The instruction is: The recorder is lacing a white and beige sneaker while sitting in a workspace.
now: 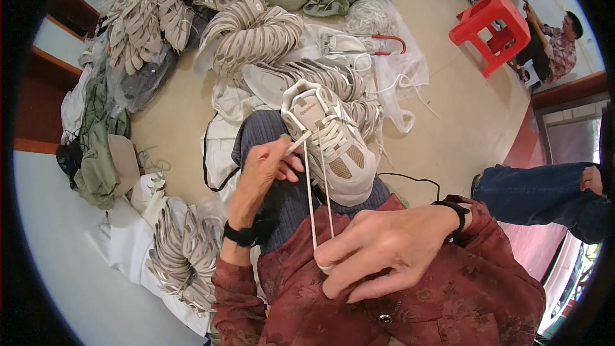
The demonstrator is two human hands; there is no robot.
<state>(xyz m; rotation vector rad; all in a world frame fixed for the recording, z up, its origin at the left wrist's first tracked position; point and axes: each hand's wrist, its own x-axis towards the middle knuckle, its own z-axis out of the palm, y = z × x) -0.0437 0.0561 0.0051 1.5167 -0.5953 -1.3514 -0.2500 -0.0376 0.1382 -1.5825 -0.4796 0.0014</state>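
Note:
A white and beige sneaker upper (pixel 333 144) lies on my lap, toe toward me, with white laces threaded through its eyelets. My left hand (pixel 266 170) pinches the tip of the white shoelace (pixel 312 202) right beside the upper's left eyelets. My right hand (pixel 384 250) is closed on the other end of the same lace near my chest, so two strands run taut from the shoe down to it. Both wrists wear black bands.
Stacks of matching shoe uppers (pixel 253 32) fan across the floor ahead and a pile (pixel 186 253) lies at my left. Green sacks (pixel 96 147), a plastic bag (pixel 391 51) and a red stool (pixel 490 29) stand around. One person sits at the far right (pixel 557 41); another's jeans leg (pixel 544 192) is close on my right.

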